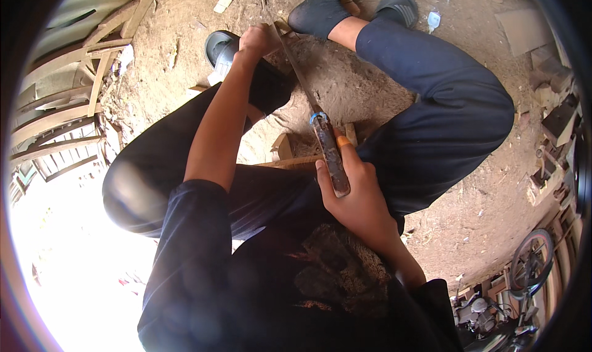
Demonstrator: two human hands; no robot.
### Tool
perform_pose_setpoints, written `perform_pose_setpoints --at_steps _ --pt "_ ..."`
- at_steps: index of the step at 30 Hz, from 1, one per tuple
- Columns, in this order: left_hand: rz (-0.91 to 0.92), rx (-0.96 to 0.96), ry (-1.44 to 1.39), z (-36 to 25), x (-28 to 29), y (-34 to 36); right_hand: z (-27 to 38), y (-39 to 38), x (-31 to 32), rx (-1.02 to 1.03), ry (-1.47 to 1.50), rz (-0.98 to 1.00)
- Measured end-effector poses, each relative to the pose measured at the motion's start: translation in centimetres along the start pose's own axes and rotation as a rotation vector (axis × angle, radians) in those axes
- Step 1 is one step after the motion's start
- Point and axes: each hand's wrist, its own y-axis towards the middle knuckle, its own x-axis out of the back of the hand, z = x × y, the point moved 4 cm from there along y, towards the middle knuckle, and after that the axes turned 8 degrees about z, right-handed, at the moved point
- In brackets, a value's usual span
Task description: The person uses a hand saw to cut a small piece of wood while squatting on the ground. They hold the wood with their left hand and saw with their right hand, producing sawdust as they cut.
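A long, narrow metal tool [295,68] runs diagonally between my legs, with a worn, dark handle that has a blue band near the blade. My right hand [351,192] is closed round that handle, thumb along its left side, an orange band on one finger. My left hand [256,42] is at the far end of the blade, fingers curled; whether they hold the blade or a small piece beside it is unclear. Small wooden blocks [280,147] lie below the blade between my legs, partly hidden.
Black sandals [394,10] lie by my feet on the dirt floor [166,19]. A curved wooden frame with sheeting [61,118] lines the left. Scrap wood and boards [552,118] are piled at right, and a motorbike or cycle with a wheel [530,259] stands at lower right.
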Motion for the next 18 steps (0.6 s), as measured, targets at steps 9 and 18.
perform_pose_setpoints --at_steps 9,18 --pt "0.014 0.011 0.037 -1.6 1.6 -2.0 -1.2 0.3 0.3 0.026 0.0 -0.008" --pt "-0.053 0.012 0.017 -0.5 0.9 -1.5 -0.9 0.4 0.8 0.003 -0.02 0.015"
